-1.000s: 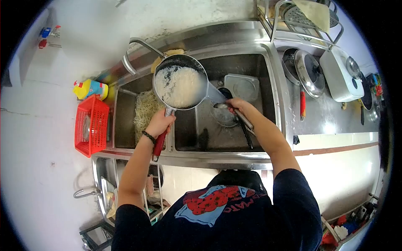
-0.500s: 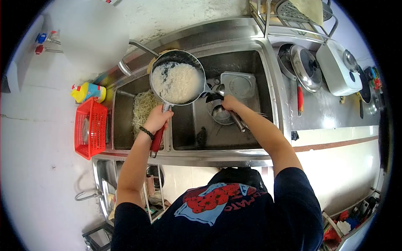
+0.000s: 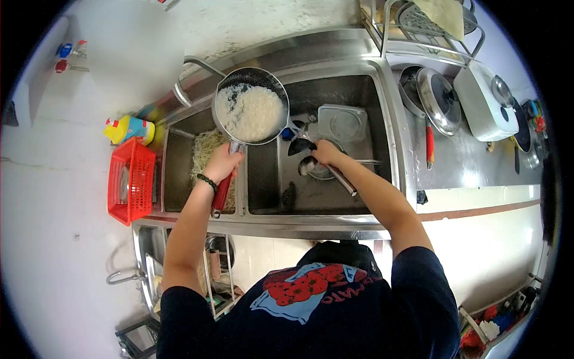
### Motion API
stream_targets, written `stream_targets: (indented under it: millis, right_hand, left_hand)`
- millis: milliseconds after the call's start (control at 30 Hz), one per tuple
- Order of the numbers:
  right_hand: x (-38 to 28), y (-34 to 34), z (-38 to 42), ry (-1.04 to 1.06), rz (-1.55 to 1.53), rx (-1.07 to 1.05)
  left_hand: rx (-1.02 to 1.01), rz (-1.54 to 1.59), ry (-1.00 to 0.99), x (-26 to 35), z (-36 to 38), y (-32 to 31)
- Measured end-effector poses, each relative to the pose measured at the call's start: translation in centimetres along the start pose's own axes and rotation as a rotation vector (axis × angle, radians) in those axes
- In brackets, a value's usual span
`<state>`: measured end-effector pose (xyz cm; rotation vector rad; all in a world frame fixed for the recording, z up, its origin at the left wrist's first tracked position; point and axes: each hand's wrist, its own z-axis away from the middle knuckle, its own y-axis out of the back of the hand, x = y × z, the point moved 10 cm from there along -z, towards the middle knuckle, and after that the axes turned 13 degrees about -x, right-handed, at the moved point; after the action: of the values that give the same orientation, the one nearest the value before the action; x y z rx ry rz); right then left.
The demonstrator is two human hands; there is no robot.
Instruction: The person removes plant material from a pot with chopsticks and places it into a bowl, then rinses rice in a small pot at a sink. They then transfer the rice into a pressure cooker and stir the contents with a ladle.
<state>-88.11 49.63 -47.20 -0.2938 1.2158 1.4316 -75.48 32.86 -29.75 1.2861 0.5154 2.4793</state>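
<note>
My left hand (image 3: 223,161) is closed round the handle of a pan (image 3: 283,96), which hangs over the sink divider with white, rice-like food (image 3: 254,113) inside. Over the right basin, my right hand (image 3: 326,153) grips several utensils together, among them a black ladle (image 3: 302,146) and a metal ladle (image 3: 307,166). Beneath that hand a round metal item is partly hidden. A clear plastic container (image 3: 342,123) lies in the basin behind it. Pale noodle-like strands (image 3: 206,149) lie in the left basin, partly behind my left hand.
A curved faucet (image 3: 203,64) reaches over the sink's back edge. At the left stand a red basket (image 3: 130,182) and a yellow bottle (image 3: 130,130). On the right counter are a lidded pan (image 3: 438,100) and a white appliance (image 3: 485,102). A wire rack (image 3: 418,45) stands behind.
The pan has shifted slightly left. The utensils in my right hand have moved slightly left and changed angle, and the ladle heads now show more clearly.
</note>
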Motion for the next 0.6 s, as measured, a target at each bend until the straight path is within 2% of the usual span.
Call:
stream_targets:
  millis: [33,167,333,600]
  right_hand:
    - [-0.2,0.3,-0.2,0.047,0.075,0.089]
    - [-1.5,0.1,0.5,0.154,0.032,0.076]
    - [0.5,-1.5,-0.7,0.035,-0.125,-0.04]
    - [1.9,-2.7,-0.7,-0.004,-0.279,-0.104]
  left_hand:
    - [0.003,-0.001,-0.001,0.0,0.0,0.1]
    - [0.039,0.008,0.011,-0.1,0.0,0.7]
    - [0.06,-0.027,0.002,0.1,0.2,1.2]
    - [0.054,-0.05,0.015,0.5,0.5,1.5]
